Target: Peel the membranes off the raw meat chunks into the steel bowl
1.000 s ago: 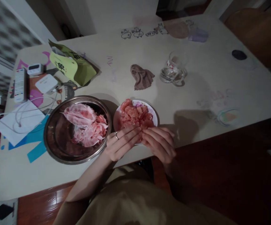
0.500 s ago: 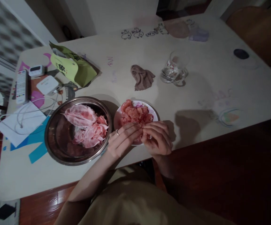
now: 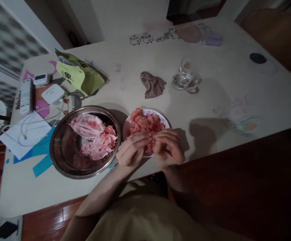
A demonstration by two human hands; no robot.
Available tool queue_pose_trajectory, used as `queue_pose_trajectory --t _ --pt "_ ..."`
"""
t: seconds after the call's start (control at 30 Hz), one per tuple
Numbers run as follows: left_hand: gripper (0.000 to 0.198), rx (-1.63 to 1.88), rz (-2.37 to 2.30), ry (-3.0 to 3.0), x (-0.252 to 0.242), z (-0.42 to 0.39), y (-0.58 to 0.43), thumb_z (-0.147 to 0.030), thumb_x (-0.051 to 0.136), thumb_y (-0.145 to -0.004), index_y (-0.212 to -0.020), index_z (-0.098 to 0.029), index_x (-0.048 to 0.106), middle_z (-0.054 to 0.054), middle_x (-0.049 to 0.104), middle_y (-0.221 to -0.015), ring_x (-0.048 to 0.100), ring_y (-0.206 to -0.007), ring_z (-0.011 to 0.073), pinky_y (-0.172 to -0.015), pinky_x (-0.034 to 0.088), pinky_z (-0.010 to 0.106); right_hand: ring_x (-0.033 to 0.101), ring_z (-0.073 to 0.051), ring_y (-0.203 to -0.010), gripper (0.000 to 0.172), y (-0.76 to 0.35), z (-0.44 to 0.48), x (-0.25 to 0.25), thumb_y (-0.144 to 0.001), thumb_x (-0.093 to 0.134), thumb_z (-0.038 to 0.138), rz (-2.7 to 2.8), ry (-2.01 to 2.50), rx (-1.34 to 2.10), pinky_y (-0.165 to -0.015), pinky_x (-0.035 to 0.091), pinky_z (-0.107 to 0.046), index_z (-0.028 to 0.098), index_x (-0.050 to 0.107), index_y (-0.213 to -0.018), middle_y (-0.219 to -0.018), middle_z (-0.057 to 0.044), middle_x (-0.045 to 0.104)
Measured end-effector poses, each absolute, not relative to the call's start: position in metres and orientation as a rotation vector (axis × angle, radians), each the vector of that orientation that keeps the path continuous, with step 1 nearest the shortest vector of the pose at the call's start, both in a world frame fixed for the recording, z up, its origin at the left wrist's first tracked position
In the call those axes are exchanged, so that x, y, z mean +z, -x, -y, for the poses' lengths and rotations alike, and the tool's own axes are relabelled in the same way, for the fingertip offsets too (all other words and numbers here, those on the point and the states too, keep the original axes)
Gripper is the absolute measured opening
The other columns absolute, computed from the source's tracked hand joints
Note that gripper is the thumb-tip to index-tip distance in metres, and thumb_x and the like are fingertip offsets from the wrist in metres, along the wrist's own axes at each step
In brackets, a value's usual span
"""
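A floral-rimmed plate [image 3: 164,119] holds a heap of raw pink meat pieces [image 3: 145,123]. Over its near edge, my left hand [image 3: 132,149] and my right hand [image 3: 169,149] meet with bent fingers. Both pinch at a small piece of raw meat [image 3: 153,134], mostly covered by the fingertips. Left of the plate stands a steel bowl [image 3: 62,164], with larger pale pink, whitish membrane-like meat pieces [image 3: 97,144] lying toward its right side.
Beyond the plate lie a brown cloth [image 3: 152,85] and a glass mug [image 3: 184,80]. A green bag [image 3: 82,75], a remote control [image 3: 26,96], a white box-shaped device [image 3: 53,93] with a cable, and paper [image 3: 24,134] occupy the left. The table's near edge runs just below my hands.
The fingers of my left hand have curled more, with the hand still at the plate's near edge. My right hand has barely shifted. The view has moved slightly.
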State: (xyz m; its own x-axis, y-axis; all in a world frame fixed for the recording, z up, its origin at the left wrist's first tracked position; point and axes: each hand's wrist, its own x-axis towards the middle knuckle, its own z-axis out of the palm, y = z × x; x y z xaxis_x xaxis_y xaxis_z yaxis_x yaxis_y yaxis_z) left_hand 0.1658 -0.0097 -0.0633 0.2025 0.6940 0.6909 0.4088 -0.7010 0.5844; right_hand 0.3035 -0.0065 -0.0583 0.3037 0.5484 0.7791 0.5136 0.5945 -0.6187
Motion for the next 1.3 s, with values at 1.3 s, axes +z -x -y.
queue_pose_trajectory --t 1.3 --pt "0.058 1.214 -1.191 -2.317 -0.041 -0.003 -0.155 -0.001 0.043 -0.099 -0.153 -0.022 0.046 0.008 0.056 -0.152 0.053 -0.143 0.0186 -0.123 0.045 0.039 0.07 -0.018 -0.086 0.021 -0.343 0.006 -0.049 -0.091 0.068 0.008 1.497 1.223 0.046 -0.084 0.058 -0.037 0.026 0.072 -0.102 -0.091 -0.002 0.077"
